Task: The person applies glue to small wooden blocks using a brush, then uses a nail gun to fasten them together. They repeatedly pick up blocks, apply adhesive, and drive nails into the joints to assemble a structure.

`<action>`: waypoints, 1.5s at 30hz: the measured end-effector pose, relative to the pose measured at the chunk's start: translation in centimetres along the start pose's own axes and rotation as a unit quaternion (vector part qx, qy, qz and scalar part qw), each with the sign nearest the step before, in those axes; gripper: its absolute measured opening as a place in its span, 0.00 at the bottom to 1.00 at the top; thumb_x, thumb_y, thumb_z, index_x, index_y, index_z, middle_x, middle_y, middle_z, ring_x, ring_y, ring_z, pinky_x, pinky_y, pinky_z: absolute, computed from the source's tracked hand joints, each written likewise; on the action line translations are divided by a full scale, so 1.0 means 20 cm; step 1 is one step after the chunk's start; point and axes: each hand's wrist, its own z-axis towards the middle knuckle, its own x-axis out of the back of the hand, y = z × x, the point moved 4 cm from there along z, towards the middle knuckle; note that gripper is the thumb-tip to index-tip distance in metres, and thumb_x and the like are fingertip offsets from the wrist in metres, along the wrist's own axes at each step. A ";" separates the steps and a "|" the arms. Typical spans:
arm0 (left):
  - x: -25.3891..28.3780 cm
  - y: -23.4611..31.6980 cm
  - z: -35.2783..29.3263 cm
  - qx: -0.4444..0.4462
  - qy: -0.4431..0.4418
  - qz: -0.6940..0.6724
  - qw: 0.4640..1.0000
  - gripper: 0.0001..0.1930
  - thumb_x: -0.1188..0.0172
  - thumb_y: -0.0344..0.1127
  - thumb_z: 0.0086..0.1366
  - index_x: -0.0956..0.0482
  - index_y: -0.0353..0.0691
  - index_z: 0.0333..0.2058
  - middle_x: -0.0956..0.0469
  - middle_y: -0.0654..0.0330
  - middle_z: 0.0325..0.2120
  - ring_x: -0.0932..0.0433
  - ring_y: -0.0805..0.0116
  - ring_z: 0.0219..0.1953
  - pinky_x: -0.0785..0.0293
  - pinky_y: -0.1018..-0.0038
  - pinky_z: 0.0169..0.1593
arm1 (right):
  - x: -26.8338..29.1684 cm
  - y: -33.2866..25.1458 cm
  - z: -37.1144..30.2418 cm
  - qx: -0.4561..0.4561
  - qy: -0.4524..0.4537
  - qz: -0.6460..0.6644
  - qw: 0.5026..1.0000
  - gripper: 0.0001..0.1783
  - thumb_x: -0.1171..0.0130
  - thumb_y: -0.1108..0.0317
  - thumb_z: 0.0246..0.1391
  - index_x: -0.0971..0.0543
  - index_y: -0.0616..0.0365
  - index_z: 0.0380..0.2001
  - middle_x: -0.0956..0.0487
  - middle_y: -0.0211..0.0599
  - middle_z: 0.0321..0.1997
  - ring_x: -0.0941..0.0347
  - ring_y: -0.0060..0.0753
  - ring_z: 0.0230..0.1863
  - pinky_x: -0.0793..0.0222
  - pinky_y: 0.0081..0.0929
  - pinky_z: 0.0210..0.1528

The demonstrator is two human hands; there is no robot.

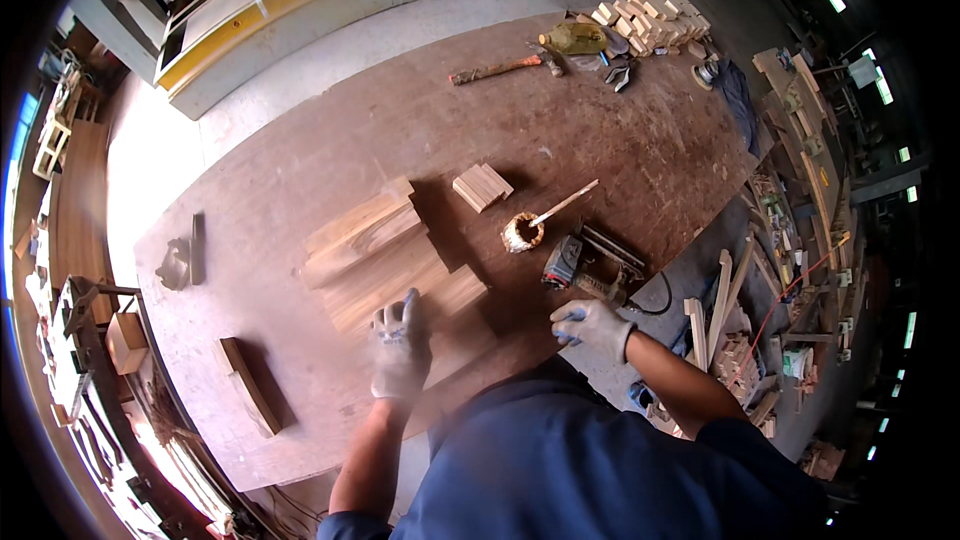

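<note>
Several pale wooden blocks (375, 250) lie side by side near the middle of a brown worktable (330, 130), blurred by motion. My left hand (400, 345), in a white glove with blue coating, is at their near edge, fingers partly stretched out; contact is hard to judge. At the table's near right edge my right hand (592, 328), gloved alike, is closed with curled fingers; whatever is in it, if anything, is hidden. Just beyond it lies a nail gun (590, 265). A glue pot (522, 233) with a stick (566, 202) leaning out stands beside a small striped wooden block (482, 187).
A hammer (505, 68), a yellowish plastic bottle (574, 38) and a pile of wood offcuts (655, 20) sit at the far side. On the left lie a wooden strip (250, 387) and a dark bracket-like piece (182, 258). A hose (655, 307) runs off the right edge.
</note>
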 end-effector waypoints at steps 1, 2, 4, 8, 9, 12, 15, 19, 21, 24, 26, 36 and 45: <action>0.00 0.04 0.02 0.007 0.008 0.004 1.000 0.40 0.25 0.33 0.56 0.29 0.47 0.69 0.23 0.50 0.53 0.28 0.44 0.55 0.31 0.49 0.58 | 0.06 0.00 0.01 0.020 0.006 0.011 1.000 0.15 0.31 0.69 0.65 0.16 0.61 0.52 0.13 0.32 0.42 0.17 0.22 0.38 0.18 0.25 0.41; -0.04 0.05 0.05 0.021 0.003 0.012 1.000 0.40 0.26 0.33 0.57 0.30 0.47 0.69 0.24 0.49 0.53 0.29 0.43 0.56 0.32 0.48 0.58 | 0.13 -0.02 0.02 0.025 0.029 0.014 0.999 0.14 0.31 0.69 0.65 0.16 0.61 0.51 0.13 0.32 0.41 0.17 0.22 0.38 0.18 0.24 0.41; -0.09 0.08 0.07 0.047 -0.008 0.012 0.999 0.40 0.26 0.33 0.58 0.31 0.46 0.70 0.24 0.48 0.53 0.29 0.42 0.55 0.32 0.48 0.58 | 0.25 -0.13 0.04 0.038 0.065 0.001 0.997 0.11 0.33 0.70 0.66 0.15 0.61 0.49 0.13 0.31 0.39 0.17 0.22 0.37 0.19 0.23 0.40; -0.11 0.12 0.07 0.070 0.013 -0.024 0.997 0.41 0.25 0.35 0.58 0.32 0.42 0.70 0.25 0.46 0.54 0.30 0.41 0.57 0.33 0.47 0.60 | 0.61 -0.34 0.24 0.086 0.142 0.006 0.986 0.09 0.34 0.73 0.66 0.15 0.60 0.47 0.14 0.32 0.37 0.18 0.22 0.31 0.22 0.24 0.29; -0.10 0.13 0.07 0.075 0.027 -0.035 0.996 0.41 0.25 0.36 0.58 0.32 0.41 0.70 0.25 0.46 0.54 0.30 0.41 0.57 0.34 0.47 0.61 | 0.70 -0.42 0.34 0.118 0.143 0.023 0.982 0.09 0.34 0.73 0.65 0.15 0.61 0.47 0.14 0.32 0.36 0.19 0.22 0.30 0.23 0.24 0.27; -0.11 0.16 0.04 0.086 0.023 -0.048 0.995 0.44 0.23 0.38 0.56 0.32 0.39 0.70 0.26 0.44 0.56 0.30 0.39 0.58 0.34 0.47 0.65 | 0.88 -0.74 0.60 0.150 0.170 0.001 0.974 0.14 0.34 0.74 0.65 0.19 0.62 0.53 0.15 0.32 0.35 0.20 0.22 0.29 0.25 0.23 0.27; -0.12 0.20 0.05 0.090 0.035 -0.033 0.995 0.47 0.20 0.42 0.53 0.32 0.36 0.69 0.28 0.41 0.61 0.33 0.36 0.64 0.37 0.45 0.69 | 0.99 -0.99 0.91 0.172 0.195 -0.036 0.965 0.23 0.33 0.71 0.65 0.23 0.64 0.61 0.15 0.36 0.38 0.20 0.25 0.29 0.23 0.27 0.31; -0.09 0.30 0.14 0.060 0.048 -0.035 0.996 0.50 0.17 0.48 0.50 0.32 0.32 0.67 0.30 0.39 0.64 0.36 0.32 0.68 0.40 0.42 0.73 | 0.95 -1.27 1.26 0.219 0.187 -0.122 0.950 0.36 0.31 0.62 0.63 0.29 0.63 0.69 0.15 0.42 0.48 0.18 0.32 0.41 0.19 0.33 0.46; -0.19 0.30 0.16 0.049 0.049 0.006 0.998 0.48 0.18 0.50 0.51 0.31 0.31 0.65 0.28 0.38 0.62 0.34 0.31 0.66 0.39 0.40 0.71 | 0.96 -1.32 1.57 0.247 0.210 -0.181 0.929 0.39 0.30 0.59 0.60 0.30 0.64 0.70 0.17 0.54 0.60 0.19 0.47 0.58 0.23 0.40 0.61; -0.25 0.30 0.25 0.044 0.044 -0.034 0.997 0.44 0.20 0.45 0.50 0.28 0.36 0.63 0.26 0.43 0.59 0.29 0.35 0.61 0.32 0.43 0.64 | 0.92 -1.44 1.77 0.243 0.218 -0.215 0.921 0.44 0.29 0.57 0.58 0.33 0.63 0.72 0.19 0.60 0.63 0.22 0.54 0.65 0.26 0.41 0.66; -0.25 0.32 0.27 0.041 0.051 -0.026 0.998 0.36 0.25 0.41 0.51 0.25 0.41 0.60 0.22 0.51 0.53 0.26 0.42 0.55 0.30 0.47 0.59 | 0.85 -1.56 1.79 0.233 0.212 -0.212 0.925 0.45 0.30 0.57 0.60 0.37 0.59 0.76 0.19 0.60 0.62 0.22 0.55 0.64 0.27 0.42 0.66; -0.33 0.24 0.22 0.036 0.058 0.015 0.998 0.40 0.19 0.48 0.47 0.24 0.43 0.59 0.21 0.52 0.47 0.24 0.44 0.50 0.28 0.48 0.54 | 0.69 -1.82 2.09 0.233 0.179 -0.352 0.889 0.40 0.34 0.49 0.65 0.33 0.53 0.74 0.22 0.58 0.67 0.25 0.57 0.67 0.29 0.46 0.68; -0.28 0.25 0.21 0.045 0.034 0.010 0.998 0.40 0.22 0.50 0.49 0.23 0.43 0.60 0.20 0.51 0.49 0.24 0.45 0.51 0.29 0.47 0.55 | 0.74 -1.79 1.90 0.143 0.286 -0.327 0.890 0.22 0.24 0.52 0.52 0.16 0.55 0.42 0.12 0.47 0.45 0.16 0.48 0.50 0.22 0.43 0.56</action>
